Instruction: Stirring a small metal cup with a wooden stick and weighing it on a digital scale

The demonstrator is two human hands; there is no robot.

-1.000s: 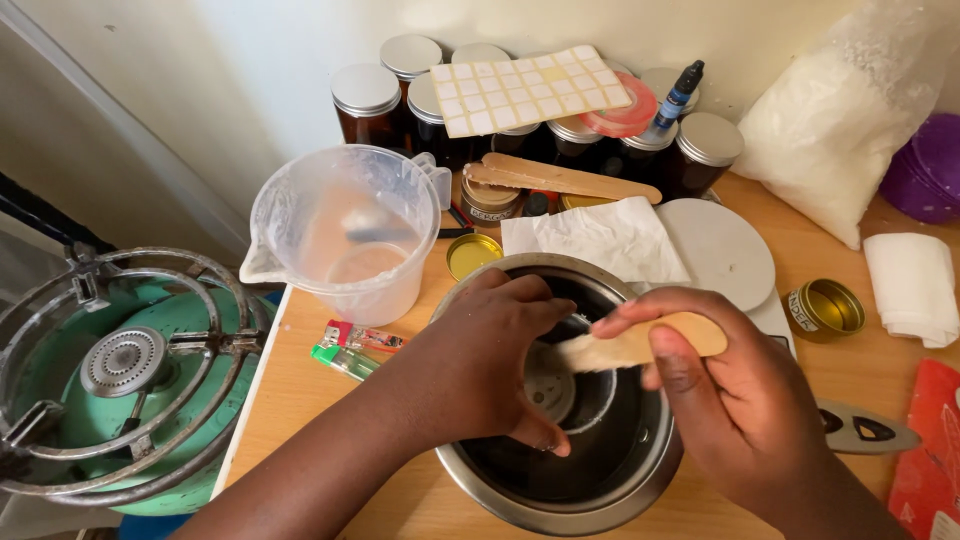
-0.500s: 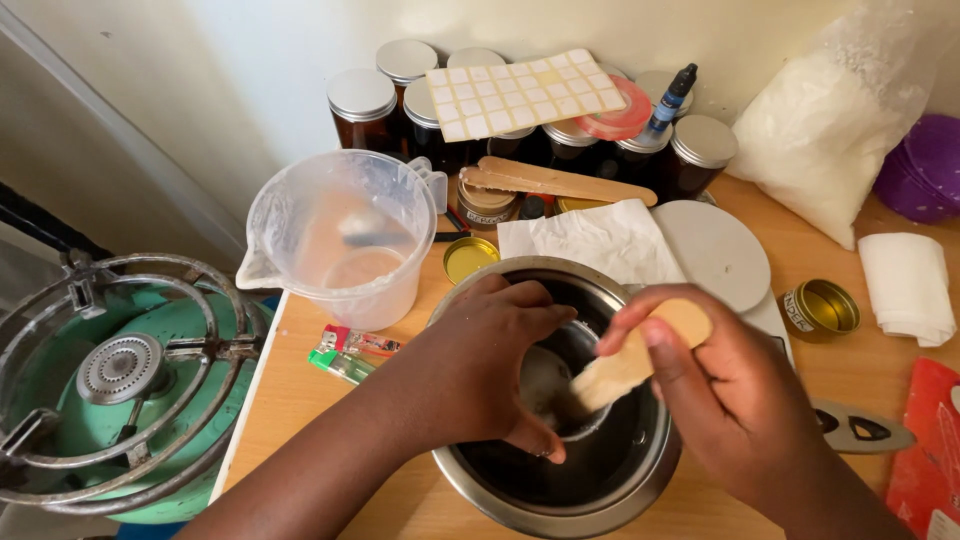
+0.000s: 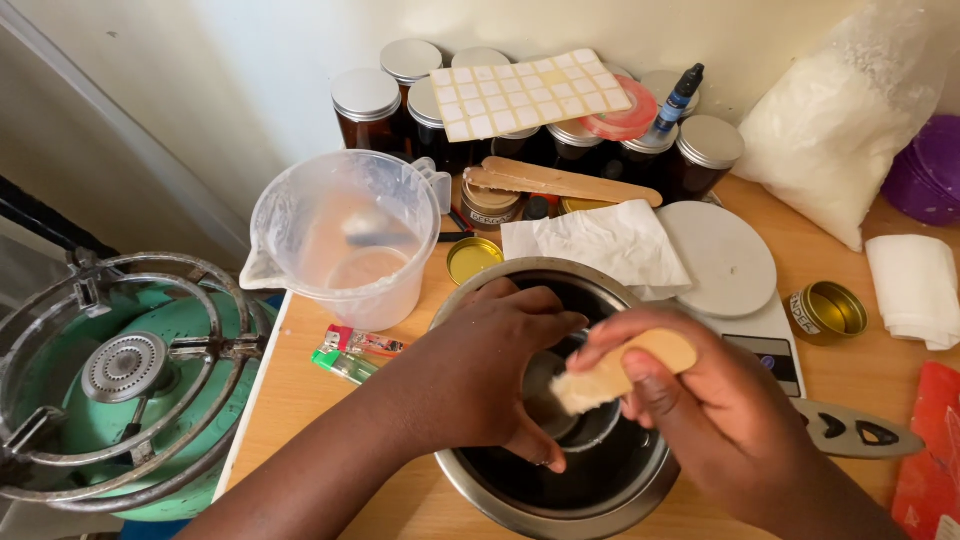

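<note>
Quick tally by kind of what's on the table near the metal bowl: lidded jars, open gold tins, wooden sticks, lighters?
Lidded dark jars: at least 7, some hidden under the sticker sheet
Open gold tins: 2
Wooden sticks: 2, one lying flat, one in the right hand
Lighters: 2
Total: at least 13

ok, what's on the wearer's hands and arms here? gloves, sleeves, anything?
Both the left hand and the right hand are bare: no gloves. No sleeve shows on either forearm up to the frame edge, and no watch or wristband. No ring can be made out on the fingers.
</note>
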